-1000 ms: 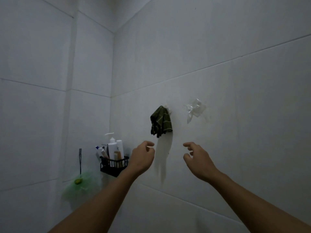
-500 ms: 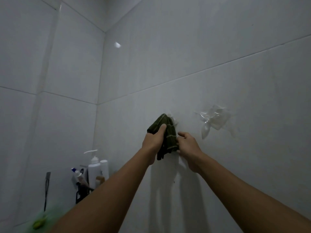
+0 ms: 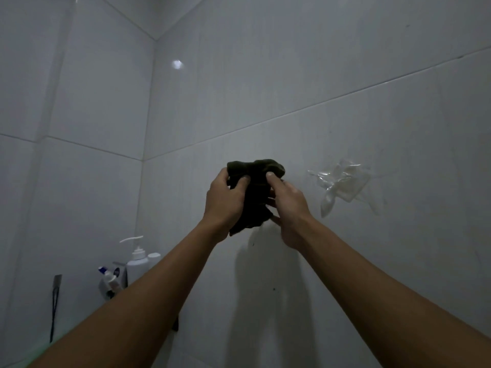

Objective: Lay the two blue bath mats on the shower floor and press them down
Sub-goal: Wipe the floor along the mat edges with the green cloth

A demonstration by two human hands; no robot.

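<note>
No blue bath mat and no shower floor is in view. I face a white tiled wall. A dark green cloth (image 3: 255,192) is bunched up against the wall at chest height. My left hand (image 3: 225,200) grips its left side, thumb on the front of the cloth. My right hand (image 3: 288,205) pinches its right side with thumb and fingers. Whatever the cloth hung from is hidden behind it.
A clear plastic hook or bag (image 3: 341,185) sticks to the wall right of the cloth. Low in the corner stands a rack with a white pump bottle (image 3: 136,261) and small bottles (image 3: 110,280). A dark hanging handle (image 3: 55,304) is at the far left.
Both hands reached up from open air to the hanging cloth and took hold of it. The cloth is now bunched between them and the view has moved closer to the wall.
</note>
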